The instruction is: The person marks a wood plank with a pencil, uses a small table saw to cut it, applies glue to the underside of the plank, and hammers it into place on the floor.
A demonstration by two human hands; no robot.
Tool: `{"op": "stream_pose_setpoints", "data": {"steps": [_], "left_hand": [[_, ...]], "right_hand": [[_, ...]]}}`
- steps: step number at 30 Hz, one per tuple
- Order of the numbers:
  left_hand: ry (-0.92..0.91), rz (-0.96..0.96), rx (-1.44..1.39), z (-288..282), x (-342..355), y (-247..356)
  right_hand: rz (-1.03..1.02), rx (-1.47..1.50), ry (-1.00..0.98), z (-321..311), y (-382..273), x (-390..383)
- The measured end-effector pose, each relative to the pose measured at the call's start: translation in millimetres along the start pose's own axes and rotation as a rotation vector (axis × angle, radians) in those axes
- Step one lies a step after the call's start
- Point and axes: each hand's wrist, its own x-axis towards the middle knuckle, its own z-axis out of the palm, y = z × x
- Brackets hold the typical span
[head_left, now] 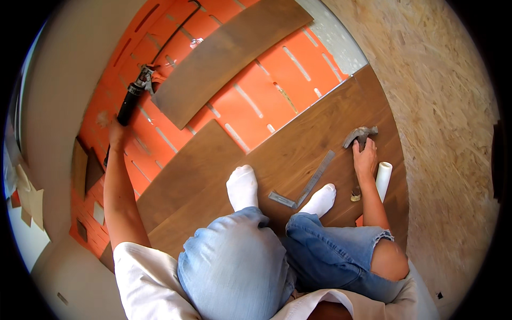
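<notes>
My left hand (pixel 116 134) is closed round the lower end of a long caulking gun (pixel 132 98) with a black barrel. The gun's thin rod reaches up over the orange slotted underlay (pixel 248 98). In my right hand (pixel 366 158) is a claw hammer (pixel 360 134), gripped just below its metal head. The handle's butt shows lower down, close to the brown wood floorboards (pixel 277 144). A white cylinder (pixel 383 180) lies beside my right forearm. Between my socked feet and the hammer rests a metal carpenter's square (pixel 316 178).
A loose brown plank (pixel 229 61) lies slantwise on the underlay, beside the gun. Along the right stands a chipboard surface (pixel 442 133). Bare grey subfloor (pixel 336 37) shows at the top. Board offcuts (pixel 80 168) and torn cardboard (pixel 34 202) are at the left.
</notes>
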Motion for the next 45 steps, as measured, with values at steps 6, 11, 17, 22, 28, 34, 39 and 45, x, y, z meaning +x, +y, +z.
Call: {"op": "stream_pose_setpoints", "data": {"steps": [6, 11, 17, 22, 28, 34, 39, 45], "left_hand": [[0.003, 0.046, 0.037, -11, -5, 16], [0.171, 0.132, 0.217, -12, -7, 28], [0.387, 0.164, 0.285, -40, -14, 17], [0.444, 0.089, 0.395, -81, -26, 15], [0.561, 0.231, 0.325, -126, -58, 19], [0.578, 0.414, 0.082, -151, -124, 129], [0.555, 0.906, -0.205, -141, -161, 308], [0.303, 1.399, -0.531, -109, -183, 474]], "right_hand": [[-0.027, -0.102, 0.010, -3, -3, -4], [-0.027, -0.148, -0.006, -4, 9, -4], [-0.034, -0.198, -0.044, -4, -5, -4], [-0.030, -0.172, -0.039, -6, -8, -6], [-0.061, -0.090, -0.002, -37, -12, 5], [-0.169, 0.701, -0.218, -124, -95, 12], [-0.487, 1.097, -0.574, -161, -104, -3], [-0.241, 1.646, -0.707, -180, -94, -70]]}}
